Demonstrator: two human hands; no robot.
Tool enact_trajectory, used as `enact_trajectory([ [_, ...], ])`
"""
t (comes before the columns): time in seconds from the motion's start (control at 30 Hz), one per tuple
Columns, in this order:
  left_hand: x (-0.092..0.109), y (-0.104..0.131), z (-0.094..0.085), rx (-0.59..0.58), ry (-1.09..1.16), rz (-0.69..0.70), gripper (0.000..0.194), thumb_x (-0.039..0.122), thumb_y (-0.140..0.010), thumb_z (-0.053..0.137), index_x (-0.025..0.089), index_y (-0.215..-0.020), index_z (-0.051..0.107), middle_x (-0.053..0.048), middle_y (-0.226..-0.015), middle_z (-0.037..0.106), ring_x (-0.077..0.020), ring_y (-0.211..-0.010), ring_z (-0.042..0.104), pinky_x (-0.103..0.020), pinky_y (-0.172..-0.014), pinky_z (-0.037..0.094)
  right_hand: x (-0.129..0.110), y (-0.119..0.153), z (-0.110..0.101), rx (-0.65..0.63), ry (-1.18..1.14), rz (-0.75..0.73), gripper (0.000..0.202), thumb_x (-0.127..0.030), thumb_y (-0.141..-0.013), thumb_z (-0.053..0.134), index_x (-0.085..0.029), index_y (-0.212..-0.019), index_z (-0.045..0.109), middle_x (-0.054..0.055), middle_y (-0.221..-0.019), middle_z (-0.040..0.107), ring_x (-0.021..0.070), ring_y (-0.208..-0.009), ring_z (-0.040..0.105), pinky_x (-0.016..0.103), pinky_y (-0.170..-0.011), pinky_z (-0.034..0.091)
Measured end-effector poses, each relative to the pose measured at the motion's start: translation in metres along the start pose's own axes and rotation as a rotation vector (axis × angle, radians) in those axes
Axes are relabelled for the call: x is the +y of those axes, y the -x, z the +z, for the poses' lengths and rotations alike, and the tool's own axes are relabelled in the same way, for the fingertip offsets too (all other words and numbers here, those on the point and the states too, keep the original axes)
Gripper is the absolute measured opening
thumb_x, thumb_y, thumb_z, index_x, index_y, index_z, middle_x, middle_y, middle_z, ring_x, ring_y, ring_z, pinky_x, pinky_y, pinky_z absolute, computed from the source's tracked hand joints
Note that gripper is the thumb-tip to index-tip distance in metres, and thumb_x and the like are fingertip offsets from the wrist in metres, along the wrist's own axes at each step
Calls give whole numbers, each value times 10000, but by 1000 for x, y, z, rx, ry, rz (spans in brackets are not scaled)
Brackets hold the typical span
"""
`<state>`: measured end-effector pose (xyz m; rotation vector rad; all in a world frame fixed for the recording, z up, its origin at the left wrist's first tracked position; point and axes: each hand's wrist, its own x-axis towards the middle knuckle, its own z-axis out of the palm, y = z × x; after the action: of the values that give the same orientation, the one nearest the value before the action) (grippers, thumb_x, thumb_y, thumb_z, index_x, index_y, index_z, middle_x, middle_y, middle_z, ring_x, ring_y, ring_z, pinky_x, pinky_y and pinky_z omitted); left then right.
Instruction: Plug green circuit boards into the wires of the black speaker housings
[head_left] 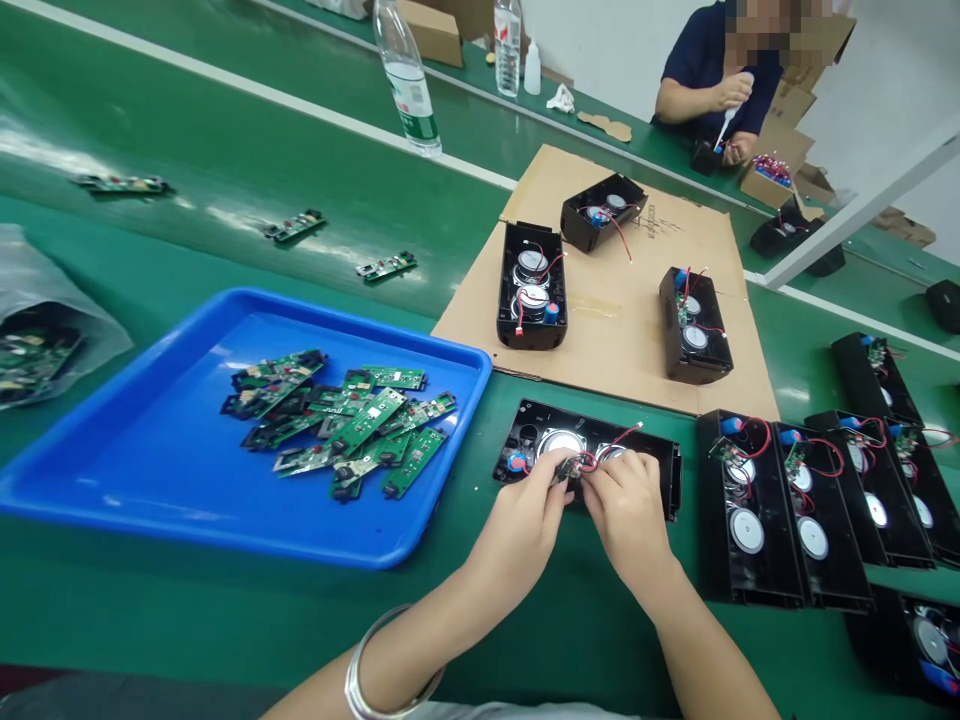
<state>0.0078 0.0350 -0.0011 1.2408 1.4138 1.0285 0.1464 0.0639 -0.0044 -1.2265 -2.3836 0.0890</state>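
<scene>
Black rectangular open-topped plastic speaker housing [664, 455] lies lengthwise on the green work surface [480, 620], right at the hands, taken here as dial centre; glossy black walls, screw posts at the corners; two round silver-white speaker drivers [561, 442] inside, the 3 o'clock one partly hidden by fingers; small round blue-and-red component [517, 462] sits at its 9 o'clock end; thin red and black wires [587, 461] loop across the middle, one red lead sticking out toward 2 o'clock with a small white plug [639, 426] on its tip.

Left hand [529, 505] pinches a small dark-green circuit board [568, 468] between thumb and fingers, just above the housing; right hand [626, 500] has its fingers closed on the wires beside the board, exact grip point hidden by the fingertips.

Blue shallow plastic tray [217, 535] at 9 o'clock, heap of green circuit boards [367, 420] in it; three loose green boards [386, 266] around 10; brown flat cardboard sheet [615, 330] at 12 to 1, three black housings [531, 285] on it; more wired black housings [750, 505] in a row at 3; co-worker in a dark short-sleeved top [686, 55] at 1, holding a white nozzle bottle [739, 95] to a black housing.
</scene>
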Motion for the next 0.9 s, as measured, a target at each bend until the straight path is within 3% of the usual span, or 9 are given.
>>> enact_trajectory([
  [0.2, 5, -6, -7, -89, 135, 13, 260, 216, -831, 431, 244, -1014, 614, -34, -927, 722, -211, -818, 714, -324, -786, 583, 15, 0, -6, -134, -243, 132, 156, -214, -929, 484, -195, -1015, 612, 12, -757, 637, 163, -706, 544, 312, -699, 384],
  [0.3, 4, -6, -7, -82, 159, 18, 239, 219, -820, 455, 241, -986, 626, -30, -900, 726, -216, -820, 714, -333, -787, 589, 18, -2, -6, -178, -282, 121, 153, -232, -929, 491, -226, -965, 639, 6, -773, 651, 167, -740, 551, 316, -707, 387],
  [0.53, 3, -4, -4, -59, 149, -18, 190, 238, -813, 485, 227, -971, 591, -21, -867, 724, -203, -785, 719, -320, -734, 611, 18, 0, -3, -99, -254, 119, 171, -275, -924, 506, -208, -948, 661, 28, -784, 628, 178, -757, 531, 320, -693, 395],
  [0.7, 5, -3, -4, 20, 158, -125, 202, 295, -806, 512, 214, -989, 540, -23, -791, 726, -239, -794, 726, -366, -713, 618, 27, -5, -8, -71, -42, 252, 254, -330, -919, 499, -208, -1086, 646, 66, -840, 609, 216, -806, 548, 339, -693, 423],
  [0.8, 5, -2, -3, 53, 105, -157, 232, 310, -812, 503, 202, -1016, 521, -36, -756, 724, -265, -814, 723, -396, -705, 614, 29, -9, -4, -80, 80, 284, 219, -225, -923, 459, -196, -923, 677, 79, -788, 637, 237, -766, 544, 360, -662, 406],
  [0.9, 3, -4, 1, 97, 62, -139, 247, 318, -824, 490, 195, -1037, 498, -48, -749, 725, -264, -770, 728, -400, -687, 608, 24, -8, 3, 58, -120, 349, 153, -179, -893, 476, -201, -847, 620, 67, -817, 654, 221, -802, 571, 346, -699, 442],
])
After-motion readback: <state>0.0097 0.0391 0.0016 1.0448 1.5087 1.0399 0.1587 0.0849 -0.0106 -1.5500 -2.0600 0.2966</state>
